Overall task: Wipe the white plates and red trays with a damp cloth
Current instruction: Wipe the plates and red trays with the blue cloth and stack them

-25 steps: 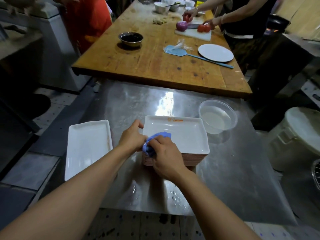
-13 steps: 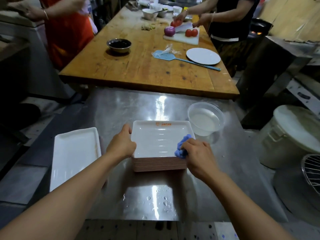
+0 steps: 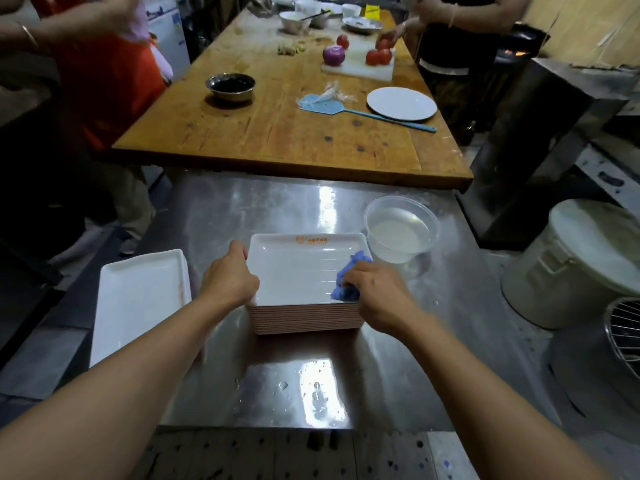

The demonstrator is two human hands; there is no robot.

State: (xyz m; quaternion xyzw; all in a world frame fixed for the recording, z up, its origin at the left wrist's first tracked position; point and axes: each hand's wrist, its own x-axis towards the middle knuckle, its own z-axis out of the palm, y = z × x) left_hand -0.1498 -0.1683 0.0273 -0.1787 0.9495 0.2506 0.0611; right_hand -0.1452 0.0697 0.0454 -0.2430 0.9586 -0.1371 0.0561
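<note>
Glossy white plate, shiny steel table, blue cloth

forearms: bare | sleeves: none visible | hands: ungloved

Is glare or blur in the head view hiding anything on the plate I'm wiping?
Head view: ceiling light glares in bright patches on the steel table, not on the top plate, which reads evenly; the right hand and blue cloth are slightly motion-blurred; wide-angle distortion bows the wooden table; corners fall dark.
</note>
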